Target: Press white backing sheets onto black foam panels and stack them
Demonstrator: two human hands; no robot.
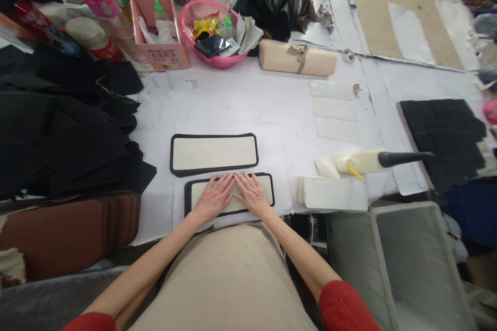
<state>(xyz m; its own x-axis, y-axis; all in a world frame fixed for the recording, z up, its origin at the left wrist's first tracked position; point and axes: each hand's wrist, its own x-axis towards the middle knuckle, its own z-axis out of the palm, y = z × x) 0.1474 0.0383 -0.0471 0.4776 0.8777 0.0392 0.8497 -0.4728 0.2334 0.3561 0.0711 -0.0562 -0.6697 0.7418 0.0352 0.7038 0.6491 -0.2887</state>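
Side by side, my left hand [215, 196] and my right hand [251, 192] lie flat on a cream rectangular panel [199, 190] with a black border, close to the table's front edge. Fingers of both hands are stretched out and point away from me, and nothing is held in either. My palms cover the panel's middle. Just beyond it lies a second cream panel with a black border [214, 152], its rounded corners in full view. To the right sits a stack of white rectangular boards [334, 193], with a pale bottle with a black handle [361, 161] behind it.
Black sheets [58, 129] are heaped at left, above stacked brown panels [70, 227]. A pink box [166, 57], a pink basket [221, 61] and a rolled beige bundle [279, 57] line the back. Three pale strips [337, 131] lie right of centre. A grey bin [411, 248] stands front right.
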